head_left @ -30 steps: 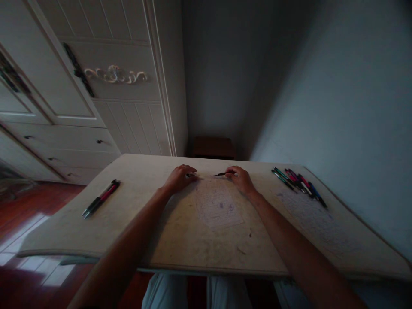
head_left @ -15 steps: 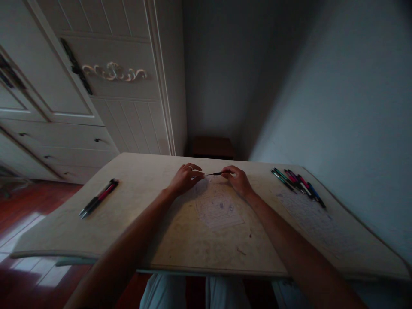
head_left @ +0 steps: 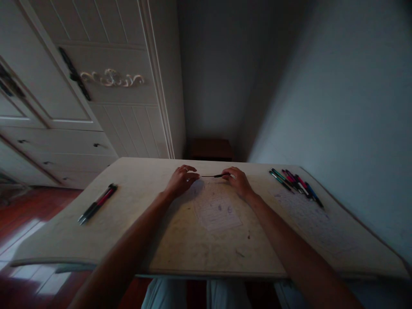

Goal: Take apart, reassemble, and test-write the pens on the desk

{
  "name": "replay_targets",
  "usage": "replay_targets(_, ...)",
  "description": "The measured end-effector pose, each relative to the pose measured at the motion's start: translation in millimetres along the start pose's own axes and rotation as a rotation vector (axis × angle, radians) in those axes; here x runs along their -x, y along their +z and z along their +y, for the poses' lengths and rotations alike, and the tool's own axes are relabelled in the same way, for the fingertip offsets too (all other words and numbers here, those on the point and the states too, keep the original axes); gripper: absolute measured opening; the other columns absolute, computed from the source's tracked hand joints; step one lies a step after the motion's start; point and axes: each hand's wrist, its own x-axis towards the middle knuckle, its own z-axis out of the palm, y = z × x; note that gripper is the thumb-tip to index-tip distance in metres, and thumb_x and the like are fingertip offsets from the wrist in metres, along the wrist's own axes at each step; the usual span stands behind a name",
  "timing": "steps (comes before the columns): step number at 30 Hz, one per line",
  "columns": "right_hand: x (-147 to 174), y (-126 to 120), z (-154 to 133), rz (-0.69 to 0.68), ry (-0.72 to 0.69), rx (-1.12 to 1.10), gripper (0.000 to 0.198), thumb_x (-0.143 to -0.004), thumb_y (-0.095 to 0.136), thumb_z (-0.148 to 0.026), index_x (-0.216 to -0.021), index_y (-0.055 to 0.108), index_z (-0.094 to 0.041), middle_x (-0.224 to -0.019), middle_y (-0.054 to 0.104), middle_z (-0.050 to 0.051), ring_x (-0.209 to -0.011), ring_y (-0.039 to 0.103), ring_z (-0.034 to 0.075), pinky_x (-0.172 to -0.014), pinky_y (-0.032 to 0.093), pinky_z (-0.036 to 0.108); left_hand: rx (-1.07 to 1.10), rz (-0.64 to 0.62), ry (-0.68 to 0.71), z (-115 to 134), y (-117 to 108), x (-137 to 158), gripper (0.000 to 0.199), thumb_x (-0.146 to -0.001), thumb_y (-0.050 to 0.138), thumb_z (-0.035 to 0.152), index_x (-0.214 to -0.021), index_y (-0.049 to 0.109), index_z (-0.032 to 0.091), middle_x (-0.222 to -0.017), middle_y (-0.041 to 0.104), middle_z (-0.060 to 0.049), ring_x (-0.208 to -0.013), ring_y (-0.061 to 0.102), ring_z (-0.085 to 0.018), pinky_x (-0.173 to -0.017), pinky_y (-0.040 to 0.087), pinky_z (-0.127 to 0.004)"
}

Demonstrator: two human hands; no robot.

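Over the far part of the table, my right hand is closed round a black pen barrel. A thin dark pen refill sticks out of the barrel's left end. My left hand, with a ring on one finger, pinches the refill's far tip between thumb and fingertips. The rest of the barrel is hidden by my right fingers. Below both hands, handwriting-like marks cover a patch of the pale tabletop.
Two pens lie side by side at the left of the table. Several coloured pens are bunched at the right, near more scribbled marks. A white wardrobe stands beyond the left side, a wall on the right.
My left hand has shifted a little to the left, away from my right hand. A longer stretch of the refill now shows between them. The view has tilted slightly.
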Motion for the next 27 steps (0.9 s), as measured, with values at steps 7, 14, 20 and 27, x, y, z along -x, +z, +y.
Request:
replay_targets(7, -0.9, -5.0, 14.3, 0.022, 0.005, 0.027, 0.006, -0.083, 0.068, -0.02, -0.086, 0.072, -0.023, -0.092, 0.072, 0.006, -0.091, 0.064, 0.024, -0.087, 0.048, 0.04, 0.041, 0.006, -0.047, -4.1, 0.3, 0.8, 0.016, -0.091, 0.063, 0.029, -0.094, 0.079, 0.027, -0.106, 0.072, -0.007, -0.097, 0.064, -0.021, -0.086, 0.054, -0.04)
replay_targets(14, -1.2, -8.7, 17.0, 0.003, 0.023, 0.055, 0.007, -0.083, 0.067, -0.021, -0.086, 0.073, -0.023, -0.091, 0.072, 0.006, -0.091, 0.063, 0.024, -0.087, 0.047, 0.039, 0.06, 0.002, -0.06, -3.6, -2.4, 0.2, 0.017, -0.09, 0.063, 0.026, -0.094, 0.079, 0.028, -0.106, 0.072, -0.007, -0.098, 0.064, -0.022, -0.086, 0.055, -0.04)
replay_targets(20, -1.6, -11.1, 18.9, 0.003, 0.041, 0.046, 0.009, -0.081, 0.069, -0.018, -0.086, 0.074, -0.023, -0.091, 0.072, 0.006, -0.091, 0.063, 0.024, -0.086, 0.047, 0.039, 0.076, 0.037, -0.082, -4.6, -3.2, -0.3, 0.016, -0.09, 0.063, 0.028, -0.093, 0.079, 0.028, -0.104, 0.072, -0.007, -0.096, 0.065, -0.021, -0.085, 0.055, -0.039)
replay_targets(27, -1.2, -15.7, 22.0, 0.018, 0.069, 0.004, 0.008, -0.079, 0.069, -0.018, -0.085, 0.074, -0.021, -0.091, 0.072, 0.006, -0.09, 0.064, 0.023, -0.087, 0.048, 0.039, 0.126, 0.06, -0.102, -8.9, -1.3, 0.5, 0.014, -0.089, 0.065, 0.026, -0.09, 0.079, 0.027, -0.098, 0.073, -0.006, -0.091, 0.066, -0.02, -0.083, 0.055, -0.037)
